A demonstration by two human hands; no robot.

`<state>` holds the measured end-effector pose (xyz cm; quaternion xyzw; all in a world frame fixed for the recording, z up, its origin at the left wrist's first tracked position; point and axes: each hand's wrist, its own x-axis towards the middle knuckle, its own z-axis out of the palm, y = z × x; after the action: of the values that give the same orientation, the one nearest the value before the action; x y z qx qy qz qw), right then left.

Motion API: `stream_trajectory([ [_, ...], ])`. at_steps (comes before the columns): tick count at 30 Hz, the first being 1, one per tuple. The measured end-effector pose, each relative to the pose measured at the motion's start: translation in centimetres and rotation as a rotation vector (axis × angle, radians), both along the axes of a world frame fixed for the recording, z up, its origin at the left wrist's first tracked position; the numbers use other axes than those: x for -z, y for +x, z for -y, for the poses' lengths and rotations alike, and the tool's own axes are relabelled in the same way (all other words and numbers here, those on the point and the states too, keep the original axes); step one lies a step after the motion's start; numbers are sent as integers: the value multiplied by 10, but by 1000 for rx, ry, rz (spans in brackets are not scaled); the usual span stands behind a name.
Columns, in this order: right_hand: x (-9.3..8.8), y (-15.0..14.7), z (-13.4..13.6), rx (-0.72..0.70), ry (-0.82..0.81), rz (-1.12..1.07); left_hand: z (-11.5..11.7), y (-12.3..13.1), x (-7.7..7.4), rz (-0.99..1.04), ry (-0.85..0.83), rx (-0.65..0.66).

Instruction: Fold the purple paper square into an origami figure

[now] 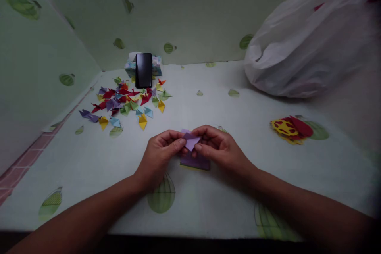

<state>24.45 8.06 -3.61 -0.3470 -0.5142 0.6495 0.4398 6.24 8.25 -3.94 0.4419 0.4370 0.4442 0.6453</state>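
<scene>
My left hand (160,154) and my right hand (218,147) meet at the middle of the table, both pinching a small folded purple paper piece (191,140) between thumbs and fingertips. Just under my hands lies a small stack of purple paper sheets (195,162), with a yellow edge showing beneath it. A heap of several folded paper triangles (126,103) in red, purple, yellow, blue and green is spread out at the far left of the table.
A black phone (143,70) stands upright against a small patterned box (156,65) behind the heap. A big white plastic bag (309,35) fills the far right. Red and yellow paper cut-outs (291,129) lie at the right. The white tablecloth (208,198) has green balloon prints.
</scene>
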Motion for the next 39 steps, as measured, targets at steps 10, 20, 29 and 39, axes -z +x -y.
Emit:
stream_trajectory([
  [10, 1, 0, 0, 11, -31, -41, -1, 1, 0, 87, -27, 3],
  [20, 2, -1, 0, 85, -15, -29, -1, 2, -2, 116, -16, 49],
  [29, -1, -3, 1, 47, -23, 14, 3, 3, -6, -14, 64, 6],
  [39, 0, -3, 4, 123, 69, 41, 7, 5, -9, -92, 154, 8],
])
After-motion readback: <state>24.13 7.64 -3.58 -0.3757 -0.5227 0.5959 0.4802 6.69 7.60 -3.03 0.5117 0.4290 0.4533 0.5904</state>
